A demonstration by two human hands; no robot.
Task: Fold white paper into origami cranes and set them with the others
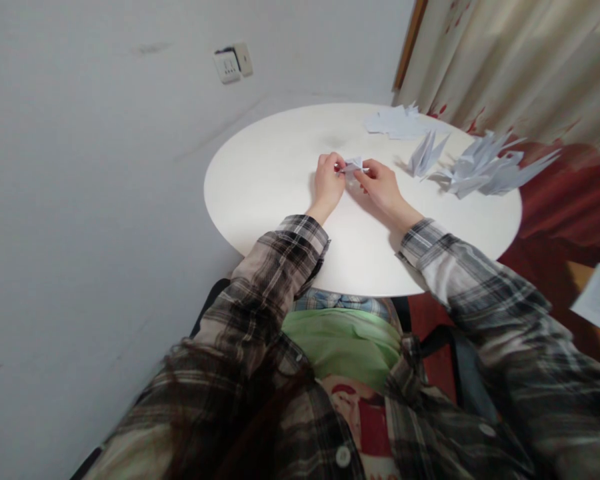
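Near the middle of the round white table (260,200), the left hand (329,181) and right hand (383,189) pinch a small folded paper piece (354,164) from either side with closed fingertips; it looks featherlight, thin and easily crumpled, so it is best gripped gently along its folded edges.

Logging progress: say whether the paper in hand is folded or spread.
Folded: the paper is a small pointed shape pinched between left hand and right hand.

Folded paper (354,165), creases too small to tell, sheet (599,301) cut by edge
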